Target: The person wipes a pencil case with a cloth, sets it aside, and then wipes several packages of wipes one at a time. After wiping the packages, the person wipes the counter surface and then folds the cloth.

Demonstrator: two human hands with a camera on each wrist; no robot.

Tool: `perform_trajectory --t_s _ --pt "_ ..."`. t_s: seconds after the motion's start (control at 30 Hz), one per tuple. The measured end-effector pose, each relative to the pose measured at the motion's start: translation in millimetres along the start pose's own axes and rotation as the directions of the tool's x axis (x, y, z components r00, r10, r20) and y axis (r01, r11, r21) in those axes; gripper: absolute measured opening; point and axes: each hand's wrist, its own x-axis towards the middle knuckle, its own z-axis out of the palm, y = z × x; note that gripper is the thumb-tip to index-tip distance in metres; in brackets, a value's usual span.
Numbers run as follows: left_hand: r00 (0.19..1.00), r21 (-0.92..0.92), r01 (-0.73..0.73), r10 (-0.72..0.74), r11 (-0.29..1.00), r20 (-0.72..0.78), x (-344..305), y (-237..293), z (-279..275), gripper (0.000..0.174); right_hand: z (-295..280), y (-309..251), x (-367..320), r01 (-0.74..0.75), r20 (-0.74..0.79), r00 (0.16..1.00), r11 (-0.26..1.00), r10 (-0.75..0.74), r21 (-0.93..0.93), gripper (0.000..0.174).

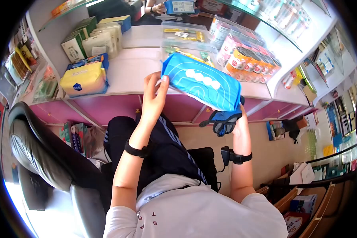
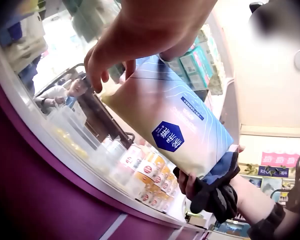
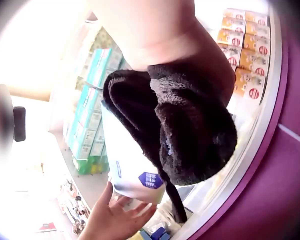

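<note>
A soft blue package (image 1: 202, 81) with white curved lines is held tilted above the counter; its pale underside (image 2: 165, 125) with a dark blue hexagon shows in the left wrist view. My left hand (image 1: 152, 97) holds the package's left end, thumb on one side and fingers on the other. At the other end, my right hand (image 1: 240, 119) grips the package, largely hidden by a black and blue glove-like item (image 1: 223, 121). Bare fingertips of that hand (image 2: 210, 192) show beside the dark item in the left wrist view.
A yellow-and-blue package (image 1: 83, 80) lies on the left of the white counter (image 1: 125, 75). Orange-labelled cans (image 1: 248, 63) stand to the right and clear plastic boxes (image 1: 184, 33) behind. Glass shelves hang above; a black chair (image 1: 39, 146) is at the left.
</note>
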Motion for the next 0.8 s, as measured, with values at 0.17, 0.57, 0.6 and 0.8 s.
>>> perform_trajectory --t_s 0.17,0.57,0.6,0.8 --pt "0.961 -0.149 0.182 -0.208 0.972 -0.18 15 -13 -64 0.042 67 11 43 -0.255 0.282 0.926 0.967 0.25 -0.017 0.055" --pt "0.883 -0.029 0.258 -0.248 0.966 -0.399 36 -39 -156 0.035 162 63 70 -0.232 0.055 0.964 0.922 0.261 -0.311 0.045" --pt "0.901 0.009 0.224 -0.203 0.975 -0.383 36 -43 -158 0.032 164 63 68 -0.235 0.048 0.964 0.922 0.262 -0.309 0.045" --pt "0.901 0.146 0.129 -0.055 0.981 -0.43 24 -34 -171 0.015 166 60 68 -0.19 -0.018 0.972 0.739 0.234 -0.646 0.046"
